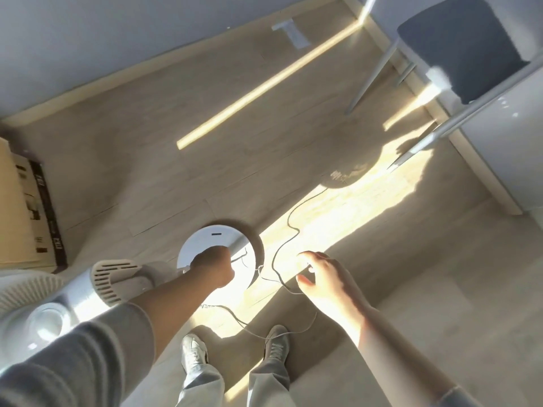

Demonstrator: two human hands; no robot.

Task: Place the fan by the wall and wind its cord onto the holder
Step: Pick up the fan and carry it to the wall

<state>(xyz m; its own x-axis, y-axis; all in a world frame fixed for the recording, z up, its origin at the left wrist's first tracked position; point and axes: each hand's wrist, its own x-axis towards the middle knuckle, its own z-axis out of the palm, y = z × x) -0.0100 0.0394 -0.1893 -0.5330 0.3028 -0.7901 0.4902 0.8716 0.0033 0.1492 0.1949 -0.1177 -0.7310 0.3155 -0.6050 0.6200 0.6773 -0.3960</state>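
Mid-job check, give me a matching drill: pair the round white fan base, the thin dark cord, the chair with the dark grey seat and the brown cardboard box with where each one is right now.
Things:
1. round white fan base
2. thin dark cord
3. chair with dark grey seat
4. brown cardboard box

Places:
A. far left edge of the view
B. upper right, on pale legs
C. loose across the sunlit floor
D. on the floor, just beyond the left hand that grips the fan

Pairs: 1-D, 2-C, 3-B, 4-A.
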